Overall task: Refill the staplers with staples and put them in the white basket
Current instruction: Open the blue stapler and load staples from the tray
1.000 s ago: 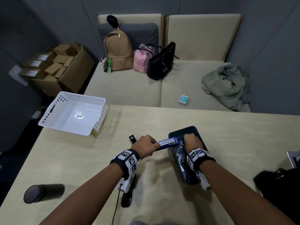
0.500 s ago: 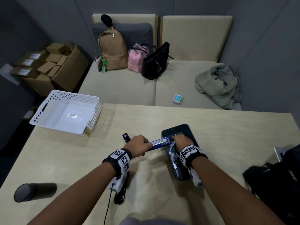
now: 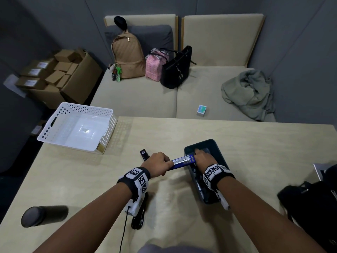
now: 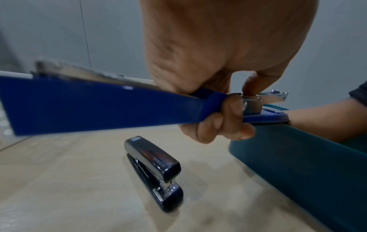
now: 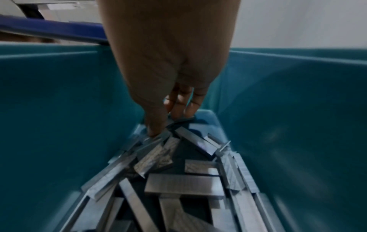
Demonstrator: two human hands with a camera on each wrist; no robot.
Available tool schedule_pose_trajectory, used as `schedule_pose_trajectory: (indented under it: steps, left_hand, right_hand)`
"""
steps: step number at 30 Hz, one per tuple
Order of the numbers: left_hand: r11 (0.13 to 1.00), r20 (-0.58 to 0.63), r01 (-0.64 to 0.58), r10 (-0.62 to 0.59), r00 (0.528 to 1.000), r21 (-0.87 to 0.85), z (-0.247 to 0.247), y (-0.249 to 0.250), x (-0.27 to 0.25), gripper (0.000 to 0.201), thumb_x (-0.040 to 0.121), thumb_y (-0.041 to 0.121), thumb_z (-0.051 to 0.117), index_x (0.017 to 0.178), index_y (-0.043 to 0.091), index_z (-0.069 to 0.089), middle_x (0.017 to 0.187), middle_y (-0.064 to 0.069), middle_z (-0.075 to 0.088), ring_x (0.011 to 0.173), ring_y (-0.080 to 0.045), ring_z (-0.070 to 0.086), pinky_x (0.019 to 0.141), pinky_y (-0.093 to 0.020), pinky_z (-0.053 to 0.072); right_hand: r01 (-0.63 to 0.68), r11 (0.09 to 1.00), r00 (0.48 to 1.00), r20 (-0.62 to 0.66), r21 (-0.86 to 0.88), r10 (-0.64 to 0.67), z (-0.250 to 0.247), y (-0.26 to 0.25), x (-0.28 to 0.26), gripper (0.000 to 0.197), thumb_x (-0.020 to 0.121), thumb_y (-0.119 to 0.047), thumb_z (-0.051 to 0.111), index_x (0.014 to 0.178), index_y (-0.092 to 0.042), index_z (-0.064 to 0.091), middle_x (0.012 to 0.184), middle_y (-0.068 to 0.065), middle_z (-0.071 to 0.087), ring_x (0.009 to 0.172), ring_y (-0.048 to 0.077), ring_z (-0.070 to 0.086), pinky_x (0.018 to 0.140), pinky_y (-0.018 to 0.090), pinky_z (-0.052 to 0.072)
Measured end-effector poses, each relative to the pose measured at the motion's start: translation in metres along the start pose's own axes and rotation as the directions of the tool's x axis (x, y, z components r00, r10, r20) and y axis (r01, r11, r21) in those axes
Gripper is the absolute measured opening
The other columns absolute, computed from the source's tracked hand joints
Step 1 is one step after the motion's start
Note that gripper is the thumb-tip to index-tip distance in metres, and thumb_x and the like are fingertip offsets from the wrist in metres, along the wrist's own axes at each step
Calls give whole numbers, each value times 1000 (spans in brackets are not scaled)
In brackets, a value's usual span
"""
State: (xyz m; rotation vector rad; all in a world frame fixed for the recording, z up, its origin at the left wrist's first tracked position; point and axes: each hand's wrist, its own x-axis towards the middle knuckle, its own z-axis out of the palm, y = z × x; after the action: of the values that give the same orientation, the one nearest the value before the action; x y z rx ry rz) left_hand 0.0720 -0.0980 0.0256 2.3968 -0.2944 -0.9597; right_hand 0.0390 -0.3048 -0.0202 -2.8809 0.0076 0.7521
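Note:
My left hand (image 3: 158, 164) grips a blue stapler (image 3: 182, 160) swung open, its metal staple channel (image 4: 276, 95) pointing at the teal bin (image 3: 217, 148). My right hand (image 3: 202, 157) reaches down into that bin. There the thumb and fingertips (image 5: 157, 130) meet on a staple strip (image 5: 174, 124) at the far end of a pile of strips (image 5: 184, 185). A black stapler (image 4: 155, 171) lies shut on the table beyond my left hand. Another black stapler (image 3: 139, 216) lies under my left wrist. The white basket (image 3: 54, 123) stands empty at the table's far left corner.
A dark cylinder (image 3: 43, 215) lies on the table at the near left. A black bag (image 3: 310, 203) and a grey device edge (image 3: 319, 170) sit at the right. Beyond the table is a bench with bags, a jacket and a small box (image 3: 201, 110).
My right hand has slid toward the far end of the teal bin. The left hand keeps holding the open blue stapler at the bin's rim.

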Motion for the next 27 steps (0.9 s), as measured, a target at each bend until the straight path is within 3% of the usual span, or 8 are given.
schedule_pose_trajectory:
  steps: [5, 10, 18, 24, 27]
  left_hand:
    - [1000, 15, -23, 23, 1000, 7, 1, -1, -1, 31, 81, 36, 49, 64, 16, 65, 56, -3, 66, 37, -6, 48, 58, -29, 49]
    - [1000, 17, -20, 20, 1000, 9, 1, 0, -1, 31, 80, 36, 49, 70, 13, 68, 56, -3, 66, 34, -3, 46, 57, -28, 48]
    - [999, 18, -31, 31, 999, 18, 1, 1, 0, 29, 80, 37, 49, 61, 21, 63, 58, -4, 68, 34, -2, 47, 58, -27, 48]
    - [999, 18, -38, 38, 999, 14, 1, 3, 2, 31, 81, 36, 49, 58, 20, 62, 59, -6, 69, 42, -9, 51, 59, -29, 49]
    - [999, 22, -44, 44, 999, 16, 1, 4, 1, 32, 81, 36, 49, 56, 19, 61, 58, -5, 68, 43, -9, 52, 61, -30, 50]
  right_hand:
    - [-33, 999, 999, -18, -29, 32, 1, 1, 2, 26, 96, -4, 43, 119, 1, 54, 125, 16, 56, 117, 31, 57, 89, 40, 49]
    - [-15, 1000, 1000, -8, -24, 15, 6, 4, 4, 27, 94, -6, 49, 119, 1, 57, 124, 18, 59, 117, 33, 57, 92, 40, 49]
    - [-111, 994, 994, -19, 3, 111, 5, 8, 6, 29, 92, -1, 48, 117, -1, 61, 121, 18, 55, 115, 36, 56, 92, 41, 49]
    - [-82, 994, 995, 60, 75, 77, 8, 14, 6, 37, 86, -6, 64, 121, 3, 57, 129, 18, 46, 118, 37, 55, 98, 42, 47]
    - [-66, 997, 996, 55, 44, 64, 9, 14, 4, 34, 90, -3, 57, 123, 6, 54, 130, 20, 45, 116, 37, 57, 96, 43, 47]
